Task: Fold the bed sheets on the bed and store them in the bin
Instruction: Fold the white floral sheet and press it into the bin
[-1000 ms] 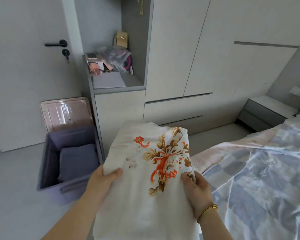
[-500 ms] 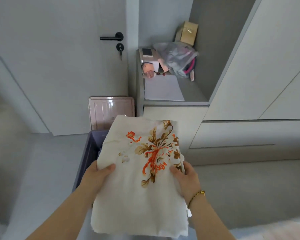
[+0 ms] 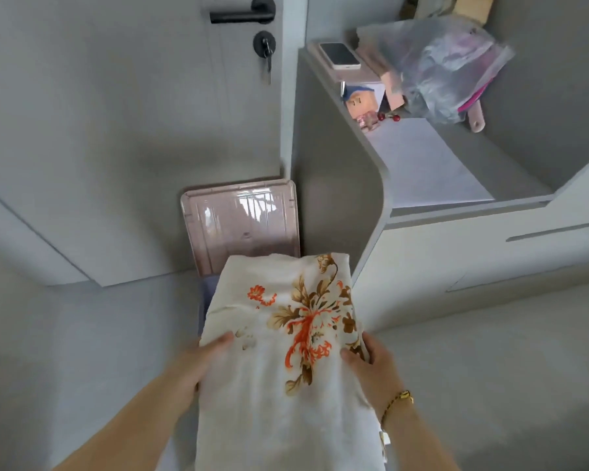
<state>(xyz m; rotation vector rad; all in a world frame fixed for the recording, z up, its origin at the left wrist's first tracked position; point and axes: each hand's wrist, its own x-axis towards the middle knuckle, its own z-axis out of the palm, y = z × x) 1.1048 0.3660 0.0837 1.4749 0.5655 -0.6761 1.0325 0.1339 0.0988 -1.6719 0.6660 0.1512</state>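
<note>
Surveying the head view, I log the grey floor (image 3: 490, 385) and the door (image 3: 116, 113) as the widest surfaces, then the desk (image 3: 510, 171) built into the cabinets on the right. Next in size is the folded sheet (image 3: 269, 419), white with an orange-and-brown flower print. It is held in the air before me, over the purple bin (image 3: 206, 297), of which only a sliver of wall shows past the sheet's left edge. The pink lid (image 3: 242, 226) leans against the wall behind the bin. My left hand (image 3: 201, 362) and right hand (image 3: 374, 365) each clamp one side edge, thumb on top, fingers tucked beneath and out of sight. Smallest items: a phone (image 3: 339, 55) on the desk and a bracelet (image 3: 400, 399) on the right wrist.

Step in hand, as I judge it: setting the sheet into the bin. Recommended: lower both hands together with the sheet level so the folds hold, and release only once it rests inside.

Orientation: the long axis runs from my body toward the lid, far short edge pointing at it.
</note>
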